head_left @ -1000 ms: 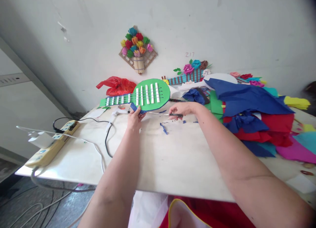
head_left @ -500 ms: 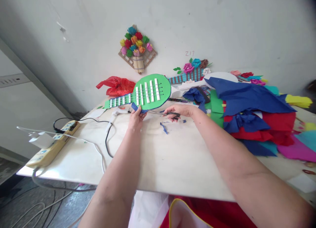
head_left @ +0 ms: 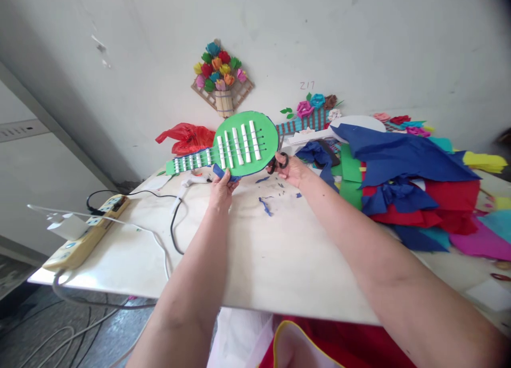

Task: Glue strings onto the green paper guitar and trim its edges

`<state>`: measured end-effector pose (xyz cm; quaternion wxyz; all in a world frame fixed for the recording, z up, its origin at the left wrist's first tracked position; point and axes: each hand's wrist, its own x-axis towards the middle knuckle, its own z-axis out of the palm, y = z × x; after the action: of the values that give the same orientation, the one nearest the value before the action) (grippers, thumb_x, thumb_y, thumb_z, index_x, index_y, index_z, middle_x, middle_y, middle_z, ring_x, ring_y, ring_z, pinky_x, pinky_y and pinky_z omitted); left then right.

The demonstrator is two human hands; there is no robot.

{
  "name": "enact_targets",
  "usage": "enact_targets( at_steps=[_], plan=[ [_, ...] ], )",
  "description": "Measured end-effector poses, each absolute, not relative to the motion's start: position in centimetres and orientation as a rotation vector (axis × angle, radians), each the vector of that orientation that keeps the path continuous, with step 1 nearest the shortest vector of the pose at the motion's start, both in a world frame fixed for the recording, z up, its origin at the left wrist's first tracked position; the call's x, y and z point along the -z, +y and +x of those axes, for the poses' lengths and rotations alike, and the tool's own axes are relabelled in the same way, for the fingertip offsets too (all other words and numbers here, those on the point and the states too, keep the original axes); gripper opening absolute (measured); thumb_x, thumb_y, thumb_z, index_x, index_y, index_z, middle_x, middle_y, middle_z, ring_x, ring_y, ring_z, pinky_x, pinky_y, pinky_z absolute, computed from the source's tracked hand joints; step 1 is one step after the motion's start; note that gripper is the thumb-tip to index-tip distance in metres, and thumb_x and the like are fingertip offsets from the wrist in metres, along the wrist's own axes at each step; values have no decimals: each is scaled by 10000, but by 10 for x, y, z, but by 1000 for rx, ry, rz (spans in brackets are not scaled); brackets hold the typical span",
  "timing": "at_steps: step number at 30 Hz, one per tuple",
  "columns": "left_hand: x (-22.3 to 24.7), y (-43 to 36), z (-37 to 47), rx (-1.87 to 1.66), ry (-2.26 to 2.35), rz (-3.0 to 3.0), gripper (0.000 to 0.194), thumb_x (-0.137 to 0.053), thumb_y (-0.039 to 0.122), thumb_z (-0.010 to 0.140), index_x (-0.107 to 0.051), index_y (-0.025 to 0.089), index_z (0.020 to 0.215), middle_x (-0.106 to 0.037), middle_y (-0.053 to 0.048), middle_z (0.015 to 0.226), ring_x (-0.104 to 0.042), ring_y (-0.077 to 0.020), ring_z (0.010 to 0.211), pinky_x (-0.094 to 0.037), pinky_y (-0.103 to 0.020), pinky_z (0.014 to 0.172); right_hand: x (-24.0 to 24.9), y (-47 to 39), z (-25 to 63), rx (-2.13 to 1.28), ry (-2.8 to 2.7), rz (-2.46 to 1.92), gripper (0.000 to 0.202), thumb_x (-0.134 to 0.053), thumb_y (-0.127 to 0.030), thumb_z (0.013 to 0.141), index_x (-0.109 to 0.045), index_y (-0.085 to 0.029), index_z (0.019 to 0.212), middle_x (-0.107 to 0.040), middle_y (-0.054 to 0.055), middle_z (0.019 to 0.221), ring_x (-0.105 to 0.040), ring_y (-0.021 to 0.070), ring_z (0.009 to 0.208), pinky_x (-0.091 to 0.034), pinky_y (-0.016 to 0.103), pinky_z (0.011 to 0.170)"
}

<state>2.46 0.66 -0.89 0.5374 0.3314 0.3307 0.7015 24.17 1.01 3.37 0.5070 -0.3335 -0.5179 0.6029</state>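
Note:
A green lute-shaped paper craft (head_left: 222, 144), with white rolled strips, thin strings and a blue edge, is held up tilted above the table. My left hand (head_left: 224, 191) is closed on its lower edge, where a blue paper flap (head_left: 219, 170) shows by the thumb. Black-handled scissors (head_left: 283, 160) are in my right hand (head_left: 290, 171), at the craft's right edge with the blades pointing up. The right fingertips are partly hidden behind the craft's rim. Small blue paper scraps (head_left: 265, 206) lie on the table below.
Blue, red and green sheets (head_left: 403, 155) are heaped on the right. A power strip (head_left: 85, 235) and cables occupy the left, with a white glue gun (head_left: 194, 181) behind. A red plastic bag (head_left: 186, 138) sits by the wall, under a paper flower basket (head_left: 223, 102).
The scissors have swung from lying level below the craft to upright at its right edge. My right hand has risen to the craft's rim, and the craft is lifted slightly.

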Motion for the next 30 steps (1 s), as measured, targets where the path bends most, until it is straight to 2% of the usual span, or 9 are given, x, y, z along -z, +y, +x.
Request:
enact_targets(
  at_steps=[4, 8, 13, 18, 23, 26, 30],
  plan=[
    [9, 6, 26, -1623, 826, 821, 224, -709, 267, 686, -592, 141, 830, -640, -6, 624, -633, -122, 541, -482, -204, 516, -32, 9, 226, -1285, -1214, -801, 391, -732, -336, 560, -495, -175, 827, -596, -1, 692, -556, 89, 554, -179, 169, 329],
    [11, 7, 26, -1601, 859, 860, 242, -723, 277, 667, -598, 135, 818, -651, -19, 643, -647, -136, 565, -490, -213, 529, -25, 12, 227, -1221, -1128, -830, 434, -733, -275, 501, -478, -193, 842, -579, -32, 684, -576, 94, 566, -206, 159, 328],
    [11, 7, 26, -1589, 905, 967, 321, -751, 339, 614, -608, 132, 814, -661, -17, 645, -654, -143, 577, -494, -211, 529, -21, 18, 226, -1185, -970, -838, 422, -694, -198, 480, -486, -191, 847, -585, -48, 659, -572, 99, 518, -262, 167, 319],
    [7, 3, 29, -1527, 1055, 983, 296, -737, 353, 629, -607, 97, 704, -648, -56, 581, -648, -161, 549, -504, -235, 533, -22, 18, 224, -1174, -900, -783, 399, -677, -161, 472, -500, -191, 828, -604, -55, 622, -590, 109, 503, -243, 157, 303],
    [5, 3, 31, -1544, 1030, 973, 289, -739, 339, 635, -607, 99, 726, -644, -55, 579, -648, -169, 540, -517, -250, 544, -21, 19, 225, -1157, -874, -787, 378, -659, -154, 491, -506, -191, 835, -614, -52, 638, -595, 101, 499, -234, 149, 300],
    [3, 3, 29, -1547, 1039, 976, 388, -683, 461, 677, -604, 94, 773, -649, -76, 606, -658, -194, 576, -529, -275, 550, -18, 20, 227, -1165, -849, -781, 370, -649, -151, 500, -503, -193, 837, -623, -47, 654, -598, 102, 505, -231, 149, 297],
    [2, 5, 24, -1654, 1117, 853, 564, -530, 619, 734, -603, 111, 970, -677, -96, 740, -666, -205, 656, -543, -298, 571, -15, 21, 230, -1232, -836, -759, 361, -646, -137, 507, -491, -201, 827, -633, -43, 663, -621, 118, 534, -216, 148, 294]
  ],
)
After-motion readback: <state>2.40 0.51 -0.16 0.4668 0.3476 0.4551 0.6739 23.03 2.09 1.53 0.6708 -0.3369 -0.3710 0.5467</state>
